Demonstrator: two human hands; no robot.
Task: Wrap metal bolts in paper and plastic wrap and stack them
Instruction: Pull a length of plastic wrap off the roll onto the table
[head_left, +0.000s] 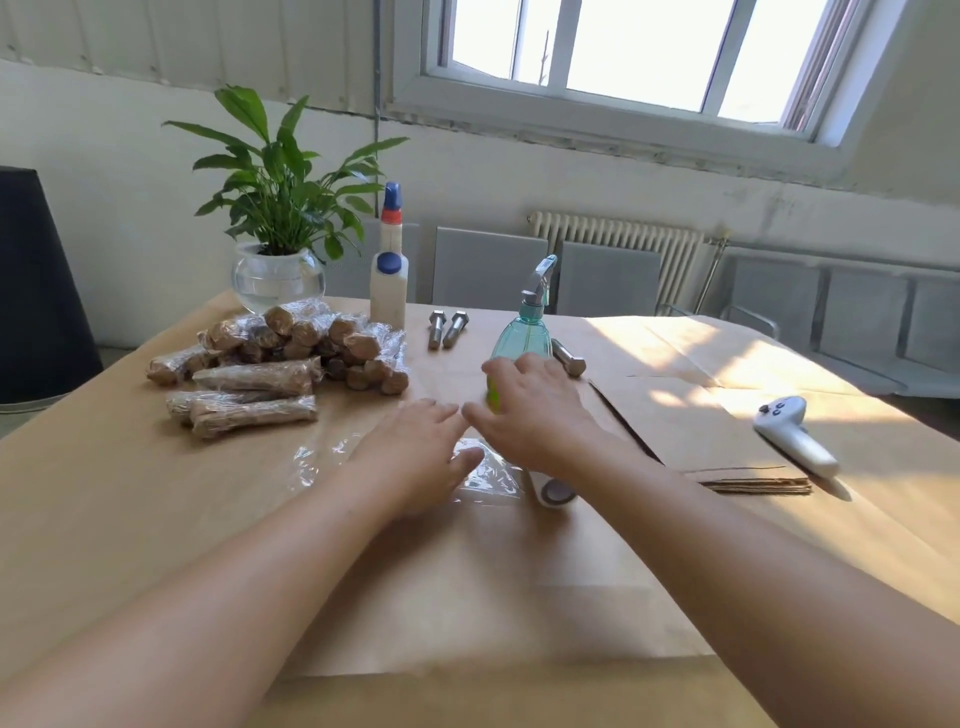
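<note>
left hand (415, 449) flat, pinning the clear crinkled plastic wrap (322, 460); right hand (530, 410) perhaps gripping the roll (553, 491) beneath, pulling out film.

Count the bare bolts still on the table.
3. Two bolts lie side by side right of the glue bottle; a third lies behind the spray bottle, partly hidden. More may be hidden behind the hands.

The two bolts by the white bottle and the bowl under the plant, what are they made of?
The two bolts look like bare metal: grey, with a dull shine on their six-sided heads and shafts. The bowl looks like clear glass, though clear plastic is possible: it is see-through, round and glossy, with bright glints and what seems to be water inside.
</note>
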